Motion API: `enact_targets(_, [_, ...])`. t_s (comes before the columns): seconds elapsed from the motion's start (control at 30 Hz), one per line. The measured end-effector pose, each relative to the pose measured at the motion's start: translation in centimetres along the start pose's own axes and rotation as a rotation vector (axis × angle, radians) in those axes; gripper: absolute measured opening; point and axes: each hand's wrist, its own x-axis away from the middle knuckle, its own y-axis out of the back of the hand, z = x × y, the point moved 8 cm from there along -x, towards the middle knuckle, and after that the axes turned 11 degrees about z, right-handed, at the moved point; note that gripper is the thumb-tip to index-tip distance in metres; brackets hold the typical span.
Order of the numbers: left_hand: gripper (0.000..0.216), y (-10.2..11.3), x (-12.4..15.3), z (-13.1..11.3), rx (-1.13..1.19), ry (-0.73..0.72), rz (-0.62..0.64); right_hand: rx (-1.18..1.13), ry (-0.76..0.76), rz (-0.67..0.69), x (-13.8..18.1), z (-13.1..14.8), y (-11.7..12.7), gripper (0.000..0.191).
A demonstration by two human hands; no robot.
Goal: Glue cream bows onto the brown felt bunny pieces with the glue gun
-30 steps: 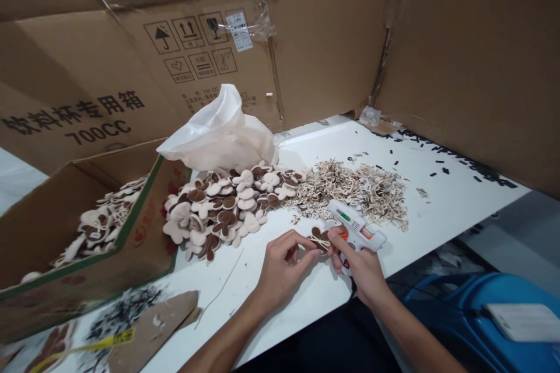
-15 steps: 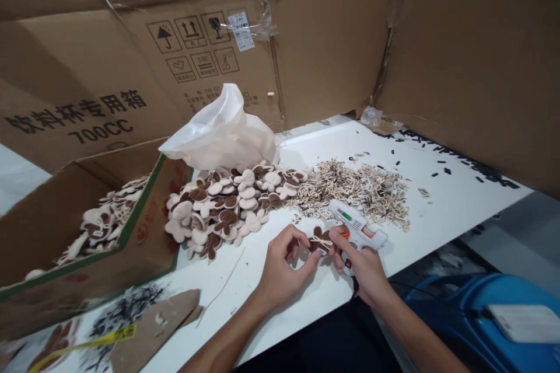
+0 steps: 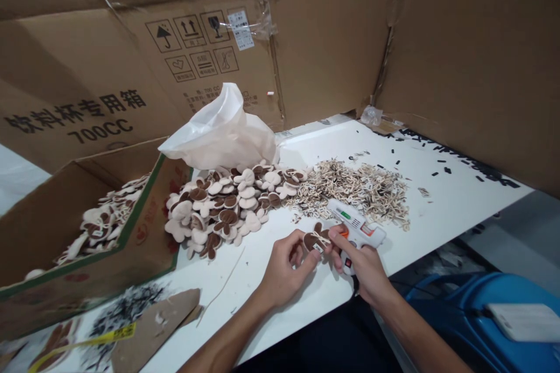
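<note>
The felt rabbit [image 3: 312,241] sat just left of the glue gun [image 3: 362,230], between both hands. The left hand [image 3: 286,265] pinched it on the side away from the glue gun, thumb by its near edge; the right hand [image 3: 367,271] gripped the side next to the glue gun between thumb and fingertips, with the glue gun itself tucked in that grasp, so neither hand was clearly nearer. Its ears pointed forward, its long axis running roughly that way. It looked brown and pale-edged, with a cream bow [image 3: 322,238] and small white label [image 3: 317,248].
</note>
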Motion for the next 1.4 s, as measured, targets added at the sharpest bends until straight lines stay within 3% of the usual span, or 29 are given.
enact_targets(1.4, [0.038, 0.1, -0.1, 1.7, 0.09, 0.085, -0.056, -0.005, -0.007, 0.027, -0.4, -0.4, 0.0, 0.039])
